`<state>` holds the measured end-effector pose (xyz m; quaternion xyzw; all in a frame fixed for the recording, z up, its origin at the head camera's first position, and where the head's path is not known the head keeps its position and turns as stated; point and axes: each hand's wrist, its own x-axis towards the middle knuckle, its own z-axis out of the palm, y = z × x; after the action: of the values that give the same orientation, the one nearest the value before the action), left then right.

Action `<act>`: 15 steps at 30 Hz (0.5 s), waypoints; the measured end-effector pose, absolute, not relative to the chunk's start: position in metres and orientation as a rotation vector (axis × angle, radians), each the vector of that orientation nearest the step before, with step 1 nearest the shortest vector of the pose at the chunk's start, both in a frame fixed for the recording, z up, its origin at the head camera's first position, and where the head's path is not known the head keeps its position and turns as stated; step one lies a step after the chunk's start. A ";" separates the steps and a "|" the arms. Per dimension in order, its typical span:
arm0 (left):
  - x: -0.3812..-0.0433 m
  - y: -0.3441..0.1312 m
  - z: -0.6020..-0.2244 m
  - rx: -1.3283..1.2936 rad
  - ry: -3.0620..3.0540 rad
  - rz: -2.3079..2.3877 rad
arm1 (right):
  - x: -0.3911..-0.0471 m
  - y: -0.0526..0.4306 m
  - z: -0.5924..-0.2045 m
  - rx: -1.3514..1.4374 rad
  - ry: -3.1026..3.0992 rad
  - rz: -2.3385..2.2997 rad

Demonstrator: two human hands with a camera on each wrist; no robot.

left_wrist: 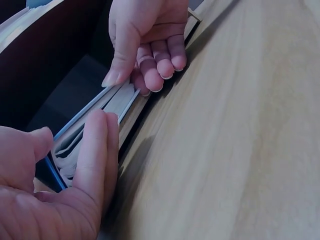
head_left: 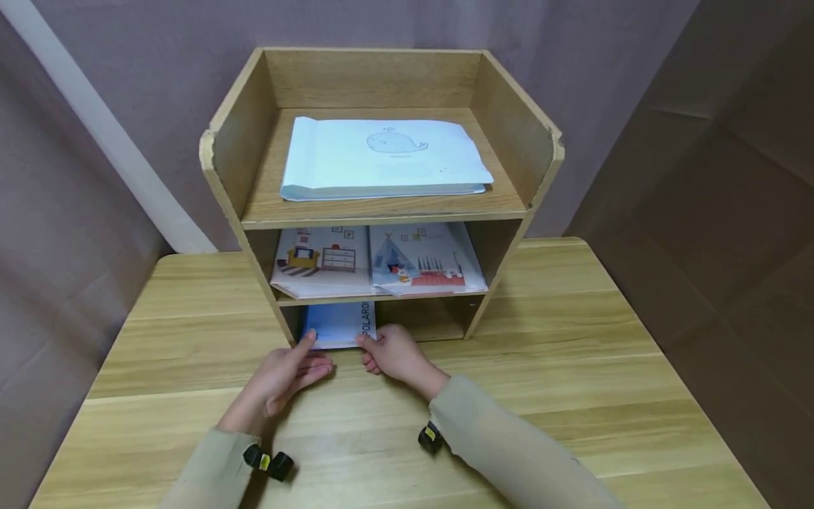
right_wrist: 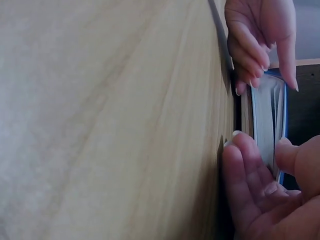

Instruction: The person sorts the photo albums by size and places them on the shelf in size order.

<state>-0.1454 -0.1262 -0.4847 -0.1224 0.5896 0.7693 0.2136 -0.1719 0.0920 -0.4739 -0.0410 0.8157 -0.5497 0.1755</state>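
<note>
A blue and white book (head_left: 337, 324) with "POLARO" lettering lies in the left part of the lowest compartment of a wooden shelf (head_left: 375, 218), its front edge at the shelf's opening. My right hand (head_left: 402, 355) pinches the book's front right corner, thumb on the cover and fingers curled below. At the front left corner is my left hand (head_left: 280, 378), its thumb over the cover and its fingers fairly straight in front of the book. In the left wrist view, the page edges (left_wrist: 120, 100) face outward between both hands. The back of the book is hidden inside the shelf.
A white book with a whale drawing (head_left: 388, 159) lies on the top tier. Two illustrated books, one with a room scene (head_left: 321, 261) and one with a tent (head_left: 422, 258), lie side by side on the middle tier. The shelf stands on a wooden table (head_left: 572, 396) before a curtain.
</note>
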 end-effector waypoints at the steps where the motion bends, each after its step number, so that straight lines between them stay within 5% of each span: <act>1: -0.147 -0.126 -0.484 -0.339 1.633 2.133 | -0.173 0.091 -0.473 -0.108 2.329 -1.542; 15: -0.138 -0.119 -0.479 -0.258 1.770 2.044 | -0.163 0.098 -0.470 -0.247 2.736 -1.249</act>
<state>-0.1382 -0.1186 -0.4787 -0.0928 0.6371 0.7355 0.2110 -0.1635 0.0978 -0.4701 -0.0818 0.9049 -0.4131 0.0620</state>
